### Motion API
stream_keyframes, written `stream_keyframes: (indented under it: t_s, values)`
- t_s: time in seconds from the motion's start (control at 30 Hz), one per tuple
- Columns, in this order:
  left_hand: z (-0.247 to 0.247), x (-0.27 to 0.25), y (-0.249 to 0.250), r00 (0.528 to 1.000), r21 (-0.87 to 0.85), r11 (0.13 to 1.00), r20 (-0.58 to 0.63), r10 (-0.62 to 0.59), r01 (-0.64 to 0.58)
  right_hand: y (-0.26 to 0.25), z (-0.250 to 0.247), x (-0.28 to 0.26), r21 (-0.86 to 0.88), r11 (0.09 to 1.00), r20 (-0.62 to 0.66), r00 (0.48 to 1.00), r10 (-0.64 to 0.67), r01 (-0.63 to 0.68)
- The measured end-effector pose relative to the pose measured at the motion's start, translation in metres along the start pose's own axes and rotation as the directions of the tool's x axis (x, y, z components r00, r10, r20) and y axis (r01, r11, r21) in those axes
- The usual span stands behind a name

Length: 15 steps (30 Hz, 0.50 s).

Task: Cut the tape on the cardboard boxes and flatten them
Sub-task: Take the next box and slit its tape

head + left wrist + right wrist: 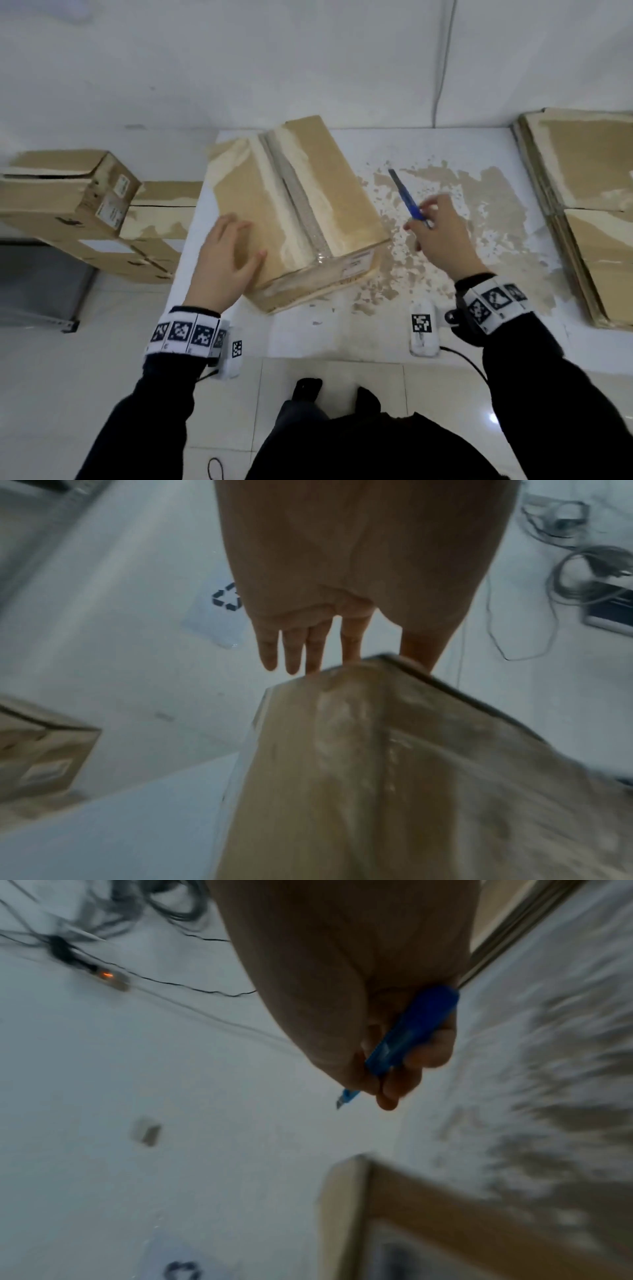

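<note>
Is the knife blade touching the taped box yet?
Apart. Head view: the blue knife in the right hand sits clear of the box, bare table between.

Closed brown cardboard box point(294, 212) on the white table point(342, 339), turned at an angle to its edge. Surface scuffed, pale patches where the outer paper is torn. Strip of clear tape point(301, 205) runs along the top seam and over the near end. White label on the near side. Blue utility knife point(409, 200) in my right hand, blade pointing away, beside the box, clear of it.
</note>
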<state>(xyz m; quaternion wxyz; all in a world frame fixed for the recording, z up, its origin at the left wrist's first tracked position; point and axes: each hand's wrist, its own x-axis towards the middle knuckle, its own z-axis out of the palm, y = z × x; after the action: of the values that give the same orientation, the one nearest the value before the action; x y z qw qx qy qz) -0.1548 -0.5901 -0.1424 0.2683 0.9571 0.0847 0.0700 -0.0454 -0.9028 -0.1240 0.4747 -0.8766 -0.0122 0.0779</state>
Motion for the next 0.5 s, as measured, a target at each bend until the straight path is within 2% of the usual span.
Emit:
stream_keyframes:
  t_s: [0.1,0.23,0.37,0.5]
  values:
    - [-0.013,0.031,-0.012,0.992,0.038,0.994,0.066,0.104,-0.106,-0.074,0.03,0.024,-0.083,0.981,0.12,0.979,-0.165,0.175]
    - [-0.012,0.067,-0.022,0.972,0.132,0.968,0.124,0.198,-0.214,-0.14,0.09,0.066,-0.338,0.894,0.301,0.934,-0.194,0.295]
    - [0.004,0.083,-0.031,0.945,0.223,0.933,0.23,0.231,-0.282,-0.163,0.135,0.091,-0.544,0.791,0.356,0.931,-0.083,0.279]
    - [0.011,0.082,-0.034,0.953,0.219,0.935,0.183,0.243,-0.28,-0.166,0.156,0.1,-0.598,0.759,0.306,0.949,-0.081,0.257]
